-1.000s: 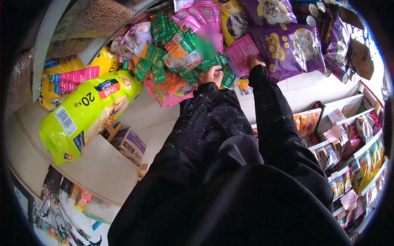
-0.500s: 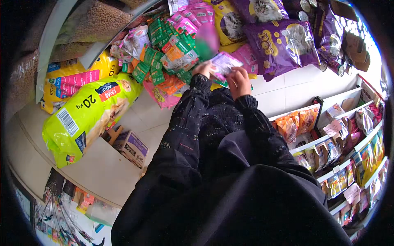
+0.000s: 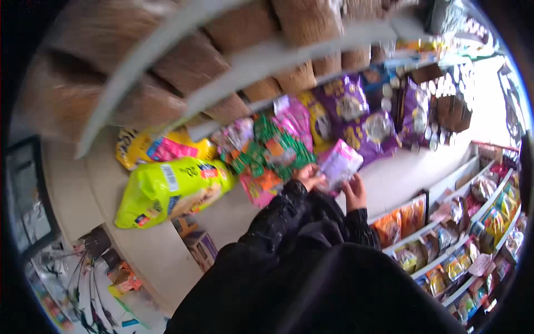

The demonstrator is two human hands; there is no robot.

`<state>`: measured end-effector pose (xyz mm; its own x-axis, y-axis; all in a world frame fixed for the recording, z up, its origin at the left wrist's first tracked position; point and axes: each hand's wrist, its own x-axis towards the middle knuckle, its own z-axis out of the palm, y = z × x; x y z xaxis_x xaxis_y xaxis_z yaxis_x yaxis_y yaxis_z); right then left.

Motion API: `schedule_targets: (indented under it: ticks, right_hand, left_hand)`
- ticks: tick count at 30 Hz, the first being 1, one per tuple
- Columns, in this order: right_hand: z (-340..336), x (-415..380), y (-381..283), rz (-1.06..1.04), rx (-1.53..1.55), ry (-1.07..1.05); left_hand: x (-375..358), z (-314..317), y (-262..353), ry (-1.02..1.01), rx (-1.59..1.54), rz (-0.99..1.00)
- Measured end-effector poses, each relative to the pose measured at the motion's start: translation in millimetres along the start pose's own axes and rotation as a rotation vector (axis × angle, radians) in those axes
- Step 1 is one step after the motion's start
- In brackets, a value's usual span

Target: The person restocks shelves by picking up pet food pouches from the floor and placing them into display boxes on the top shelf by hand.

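A pink and lilac packet (image 3: 340,165) is held up between my two hands, its printed face blurred. My left hand (image 3: 309,177) grips its lower left edge. My right hand (image 3: 354,192) has thumb and fingers on its lower right edge. Just left of the packet lies a pile of green and orange pouches (image 3: 281,150), with pink packs (image 3: 295,119) behind it. Purple bags with a cat picture (image 3: 370,133) lie beyond the packet, beside a yellow bag (image 3: 319,122).
A large lime-green bag (image 3: 172,189) lies at the left, with yellow bags (image 3: 130,147) behind it. Shelves (image 3: 311,51) of brown kibble bags arch across the top. A rack of small pouches (image 3: 445,256) stands at the right. A cardboard box (image 3: 201,247) sits below the green bag.
The view has tilted up, showing more of the kibble shelves. The packet is now more upright and faces me more, still between both hands.
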<state>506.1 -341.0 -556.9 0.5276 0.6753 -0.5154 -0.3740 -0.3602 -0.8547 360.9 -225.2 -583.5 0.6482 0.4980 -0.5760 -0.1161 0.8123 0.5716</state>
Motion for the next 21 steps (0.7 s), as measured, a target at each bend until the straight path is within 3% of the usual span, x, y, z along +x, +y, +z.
schedule_targets:
  ticks: [3, 7, 12, 17, 20, 21]
  right_hand:
    - [23, -31, -60, -0.099, 0.072, -0.03]
    - [53, -64, -106, -0.234, 0.108, -0.183]
    - [94, -66, -141, -0.497, -0.015, -0.434]
    - [151, -101, -192, -0.564, -0.201, -0.442]
    - [187, -112, -216, -0.676, -0.346, -0.476]
    - [198, -122, -233, -0.752, -0.462, -0.489]
  left_hand:
    - [-36, 30, 63, -0.072, 0.172, 0.071]
    - [-93, 51, 115, -0.178, 0.154, 0.187]
    - [-170, 51, 166, -0.104, 0.15, 0.406]
    - [-240, 45, 208, -0.018, 0.145, 0.527]
    - [-290, 42, 237, 0.25, 0.544, 0.652]
    - [-295, 33, 241, 0.258, 0.541, 0.659]
